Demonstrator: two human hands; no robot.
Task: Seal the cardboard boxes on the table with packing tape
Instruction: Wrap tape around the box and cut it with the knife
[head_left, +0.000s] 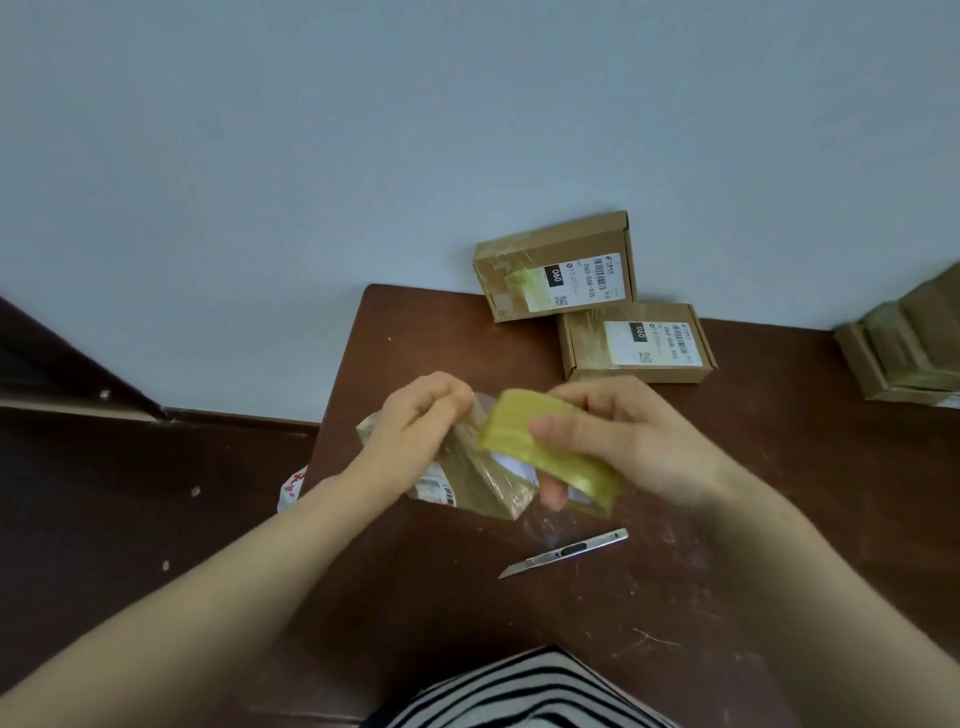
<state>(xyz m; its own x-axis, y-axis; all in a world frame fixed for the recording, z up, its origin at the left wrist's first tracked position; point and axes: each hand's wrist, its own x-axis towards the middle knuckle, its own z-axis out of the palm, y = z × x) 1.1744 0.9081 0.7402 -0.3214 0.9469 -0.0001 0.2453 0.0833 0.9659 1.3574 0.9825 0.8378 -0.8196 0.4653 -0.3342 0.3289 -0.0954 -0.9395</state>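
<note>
While the right hand (639, 441) gripped the roll (519, 421) and the left hand (415, 421) pinched the tape end (475, 410) over the near box (472, 486) mid-table (753, 519), the far box (556, 265) and mid box (636, 343) looked taped; near box judged pending.

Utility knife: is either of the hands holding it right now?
No, the utility knife lies on the table, while the right hand grips the tape roll.

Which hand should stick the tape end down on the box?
Left, probably. The left hand seems to pinch the tape end right above the box, so it only needs to press down. The right hand is busy gripping the roll.
</note>
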